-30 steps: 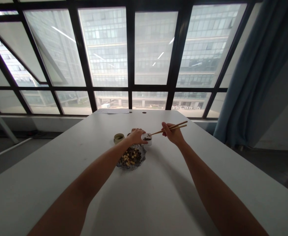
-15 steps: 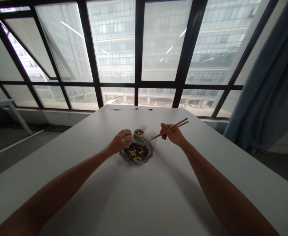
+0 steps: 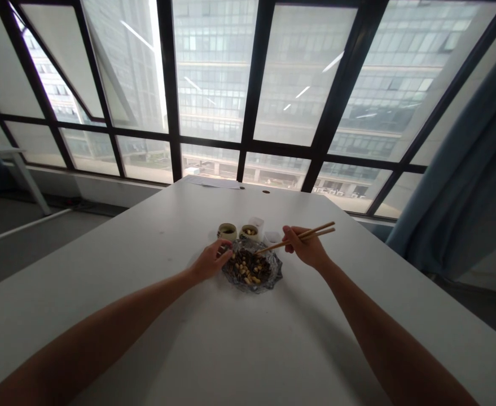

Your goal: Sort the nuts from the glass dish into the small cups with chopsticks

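A clear, wavy-rimmed glass bowl (image 3: 275, 276) holds pale peanuts (image 3: 248, 274) mixed with dark pieces that look like sunflower seeds. At its left rim, my left hand (image 3: 211, 260) has thumb and fingers closed on the edge. My right hand (image 3: 303, 245) grips a pair of wooden chopsticks (image 3: 321, 229), whose tips point down into the bowl's far part; whether they pinch anything is too small to tell. Behind the bowl stand two small cream cups: the left cup (image 3: 227, 232) has a dark inside, and the right cup (image 3: 249, 233) contains peanuts.
Two translucent plastic cups, one at the back (image 3: 257, 224) and one at the right (image 3: 272, 239), stand beside the cream cups. A white table (image 3: 214, 344) carries everything, with paper (image 3: 214, 182) at its far end. A blue curtain (image 3: 463, 169) hangs right.
My left hand has come down from beside the left cream cup to the bowl's rim, uncovering that cup. The right hand keeps the chopsticks over the bowl. The view has tilted slightly.
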Motion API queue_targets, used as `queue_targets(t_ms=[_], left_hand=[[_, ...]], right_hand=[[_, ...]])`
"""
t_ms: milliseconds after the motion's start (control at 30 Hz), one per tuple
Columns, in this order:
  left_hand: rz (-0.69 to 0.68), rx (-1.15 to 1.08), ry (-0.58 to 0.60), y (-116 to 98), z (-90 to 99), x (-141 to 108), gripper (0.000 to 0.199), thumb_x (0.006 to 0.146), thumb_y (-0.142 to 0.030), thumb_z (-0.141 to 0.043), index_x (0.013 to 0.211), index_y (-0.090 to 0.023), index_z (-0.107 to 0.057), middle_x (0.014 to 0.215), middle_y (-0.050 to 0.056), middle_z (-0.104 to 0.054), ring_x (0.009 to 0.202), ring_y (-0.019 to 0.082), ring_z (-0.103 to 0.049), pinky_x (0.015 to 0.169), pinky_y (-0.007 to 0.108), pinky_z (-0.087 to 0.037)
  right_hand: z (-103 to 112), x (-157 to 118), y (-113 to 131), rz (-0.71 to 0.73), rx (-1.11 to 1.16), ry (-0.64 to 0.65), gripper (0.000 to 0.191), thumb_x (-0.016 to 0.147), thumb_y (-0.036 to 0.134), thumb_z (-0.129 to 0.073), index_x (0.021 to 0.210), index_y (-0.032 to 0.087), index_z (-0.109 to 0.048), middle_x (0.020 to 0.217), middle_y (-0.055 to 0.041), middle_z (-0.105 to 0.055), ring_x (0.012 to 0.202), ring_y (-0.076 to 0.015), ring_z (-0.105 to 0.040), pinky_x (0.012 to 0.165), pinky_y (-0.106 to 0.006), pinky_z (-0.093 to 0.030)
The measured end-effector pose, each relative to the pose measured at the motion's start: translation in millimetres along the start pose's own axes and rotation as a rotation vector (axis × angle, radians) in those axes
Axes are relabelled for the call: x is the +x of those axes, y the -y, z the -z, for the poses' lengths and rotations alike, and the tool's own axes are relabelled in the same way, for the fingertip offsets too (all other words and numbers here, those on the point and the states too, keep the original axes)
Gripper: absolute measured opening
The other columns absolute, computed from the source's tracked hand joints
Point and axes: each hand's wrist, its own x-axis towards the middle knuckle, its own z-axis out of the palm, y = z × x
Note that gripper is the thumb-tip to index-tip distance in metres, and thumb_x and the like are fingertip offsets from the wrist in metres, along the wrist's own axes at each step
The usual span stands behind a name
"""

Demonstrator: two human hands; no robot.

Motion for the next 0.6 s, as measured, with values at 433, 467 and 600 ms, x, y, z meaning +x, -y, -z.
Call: queue_targets(t_ms=[433,467,600], left_hand=[[-0.07,0.111,0.039,-4.2,1.0,-1.8,0.035,0.091,-0.041,-0.051,0.111,-0.018,-0.067,0.098,0.008,-0.072,0.084,0.02,-0.066,0.079,0.032,-0.053],[-0.066,0.125,0.045,-4.9,1.2,-2.0,0.035,0.092,-0.041,-0.05,0.112,-0.018,-0.066,0.099,0.008,-0.072,0.085,0.02,-0.066,0.079,0.033,-0.053],[-0.056,0.149,0.054,-5.2,1.2,-2.5,0.037,0.092,-0.043,-0.047,0.112,-0.018,-0.066,0.1,0.008,-0.072,0.085,0.021,-0.065,0.081,0.035,-0.052]], right_hand=[[-1.3,0.5,3.2,-0.027,0.009,0.027,0.067,0.079,0.083,-0.056,0.064,0.019,-0.065,0.05,-0.0041,-0.064,0.046,-0.0149,-0.058,0.046,-0.026,-0.047],[0.7,0.7,2.7,-0.026,0.0,0.012,0.067,0.08,0.083,-0.055,0.064,0.019,-0.064,0.05,-0.0041,-0.063,0.045,-0.0149,-0.058,0.046,-0.026,-0.047],[12.8,-0.3,6.0,0.004,-0.123,0.082,0.065,0.084,0.08,-0.053,0.063,0.019,-0.065,0.05,-0.0046,-0.063,0.047,-0.0159,-0.06,0.045,-0.026,-0.045]])
